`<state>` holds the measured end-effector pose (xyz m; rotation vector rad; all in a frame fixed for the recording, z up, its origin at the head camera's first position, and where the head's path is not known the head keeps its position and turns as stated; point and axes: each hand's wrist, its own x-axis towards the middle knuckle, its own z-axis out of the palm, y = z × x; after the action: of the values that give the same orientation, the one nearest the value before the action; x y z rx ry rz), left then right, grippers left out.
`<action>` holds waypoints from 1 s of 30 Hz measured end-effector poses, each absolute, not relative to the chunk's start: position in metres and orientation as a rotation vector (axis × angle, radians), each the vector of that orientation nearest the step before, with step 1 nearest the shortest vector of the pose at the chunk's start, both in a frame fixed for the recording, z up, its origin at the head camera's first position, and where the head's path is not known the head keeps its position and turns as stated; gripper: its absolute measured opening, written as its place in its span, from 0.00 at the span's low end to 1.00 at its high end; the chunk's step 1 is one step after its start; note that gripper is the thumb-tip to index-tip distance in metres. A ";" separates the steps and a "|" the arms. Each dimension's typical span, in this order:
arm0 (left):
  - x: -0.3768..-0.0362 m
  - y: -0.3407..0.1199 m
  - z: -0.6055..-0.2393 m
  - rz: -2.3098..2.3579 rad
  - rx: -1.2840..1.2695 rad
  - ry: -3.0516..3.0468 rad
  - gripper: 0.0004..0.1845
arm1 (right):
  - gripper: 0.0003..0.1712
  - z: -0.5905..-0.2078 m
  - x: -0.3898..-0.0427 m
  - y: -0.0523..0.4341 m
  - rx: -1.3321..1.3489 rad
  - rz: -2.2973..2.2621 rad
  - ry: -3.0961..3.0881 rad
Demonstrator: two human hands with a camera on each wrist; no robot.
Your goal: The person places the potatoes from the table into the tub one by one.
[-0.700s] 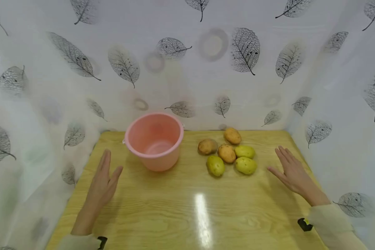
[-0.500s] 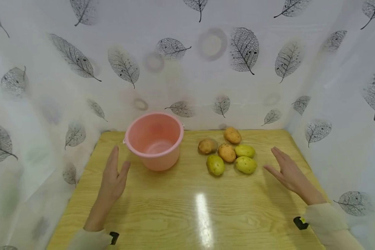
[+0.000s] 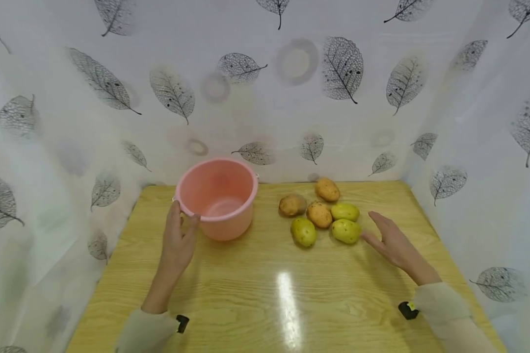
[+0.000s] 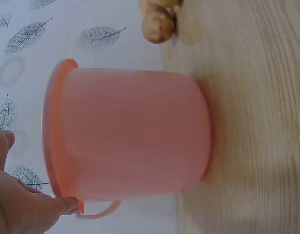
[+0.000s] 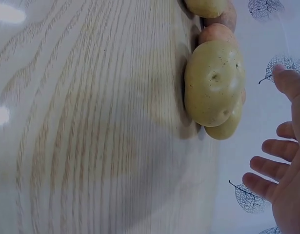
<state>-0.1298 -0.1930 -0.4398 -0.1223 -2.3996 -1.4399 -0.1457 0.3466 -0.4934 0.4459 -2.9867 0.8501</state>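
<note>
The left hand [image 3: 178, 243] is at the rim of the round pink plastic bucket [image 3: 218, 197], which stands upright on the light wooden table [image 3: 265, 294]; a fingertip touches the rim near the handle, the fingers nearly straight and not curled around it. The right hand [image 3: 390, 240] is open with spread fingers and holds nothing, just beside the nearest green potato [image 3: 346, 231] of the six potatoes grouped right of the bucket.

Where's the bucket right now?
In the head view the pink bucket stands upright at the table's back left, left of the potatoes, with the left hand at its rim.
</note>
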 end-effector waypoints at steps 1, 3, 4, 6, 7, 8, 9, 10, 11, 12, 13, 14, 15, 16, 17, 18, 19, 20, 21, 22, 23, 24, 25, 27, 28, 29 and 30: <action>-0.130 -0.192 -0.440 -1.442 -0.112 -2.408 0.37 | 0.44 -0.494 -0.146 0.346 0.449 0.857 -2.983; -0.131 -0.190 -0.441 -1.446 -0.073 -2.443 0.40 | 0.44 -0.496 -0.147 0.344 0.453 0.870 -2.985; -0.132 -0.189 -0.441 -1.450 -0.050 -2.461 0.41 | 0.44 -0.496 -0.148 0.343 0.455 0.872 -2.991; -0.133 -0.188 -0.442 -1.441 -0.004 -2.502 0.44 | 0.44 -0.498 -0.149 0.342 0.464 0.866 -2.998; -0.133 -0.187 -0.442 -1.435 0.013 -2.518 0.45 | 0.44 -0.500 -0.150 0.341 0.471 0.865 -2.996; -0.134 -0.187 -0.442 -1.432 0.032 -2.531 0.46 | 0.43 -0.501 -0.151 0.340 0.479 0.861 -2.992; -0.135 -0.186 -0.442 -1.430 0.037 -2.531 0.47 | 0.43 -0.503 -0.152 0.339 0.486 0.852 -2.986; -0.136 -0.186 -0.442 -1.424 0.035 -2.528 0.47 | 0.43 -0.505 -0.153 0.339 0.491 0.843 -2.981; -0.137 -0.186 -0.442 -1.419 0.033 -2.526 0.47 | 0.43 -0.507 -0.153 0.338 0.495 0.840 -2.974; -0.139 -0.186 -0.442 -1.414 0.024 -2.516 0.47 | 0.42 -0.508 -0.154 0.338 0.500 0.832 -2.966; -0.140 -0.186 -0.442 -1.418 0.014 -2.506 0.47 | 0.42 -0.510 -0.155 0.337 0.505 0.825 -2.959; -0.142 -0.186 -0.443 -1.421 -0.002 -2.490 0.47 | 0.42 -0.512 -0.156 0.336 0.506 0.822 -2.956; -0.144 -0.186 -0.443 -1.420 -0.022 -2.473 0.47 | 0.41 -0.514 -0.156 0.336 0.506 0.820 -2.953; -0.146 -0.187 -0.444 -1.423 -0.037 -2.454 0.46 | 0.41 -0.515 -0.157 0.335 0.510 0.822 -2.948; -0.149 -0.187 -0.445 -1.436 -0.058 -2.431 0.46 | 0.40 -0.517 -0.158 0.334 0.512 0.822 -2.944; -0.152 -0.188 -0.446 -1.454 -0.085 -2.403 0.46 | 0.40 -0.518 -0.159 0.333 0.511 0.824 -2.939; -0.154 -0.188 -0.446 -1.472 -0.106 -2.380 0.46 | 0.40 -0.520 -0.159 0.332 0.507 0.830 -2.937; -0.156 -0.189 -0.447 -1.492 -0.131 -2.354 0.46 | 0.40 -0.521 -0.160 0.332 0.499 0.837 -2.936; -0.159 -0.189 -0.447 -1.516 -0.146 -2.337 0.46 | 0.40 -0.522 -0.160 0.331 0.491 0.842 -2.936; -0.160 -0.190 -0.447 -1.533 -0.156 -2.323 0.46 | 0.40 -0.523 -0.161 0.330 0.485 0.846 -2.937; -0.161 -0.191 -0.447 -1.544 -0.164 -2.316 0.46 | 0.40 -0.525 -0.161 0.330 0.474 0.847 -2.942; -0.162 -0.191 -0.447 -1.554 -0.167 -2.311 0.46 | 0.40 -0.526 -0.161 0.329 0.465 0.852 -2.940; -0.163 -0.192 -0.447 -1.562 -0.170 -2.310 0.46 | 0.40 -0.527 -0.161 0.328 0.456 0.858 -2.940; -0.166 -0.194 -0.447 -1.583 -0.173 -2.311 0.45 | 0.40 -0.530 -0.160 0.328 0.444 0.867 -2.934; -0.167 -0.195 -0.447 -1.591 -0.177 -2.312 0.45 | 0.39 -0.531 -0.160 0.327 0.440 0.869 -2.931; -0.168 -0.196 -0.447 -1.603 -0.182 -2.314 0.45 | 0.39 -0.533 -0.159 0.327 0.434 0.873 -2.925; -0.169 -0.197 -0.447 -1.617 -0.185 -2.317 0.45 | 0.39 -0.534 -0.159 0.326 0.431 0.879 -2.919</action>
<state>-0.1691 -0.1971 -0.4469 -0.1849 -2.3169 -1.6166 -0.1589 0.3264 -0.5342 0.4314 -2.9190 0.8791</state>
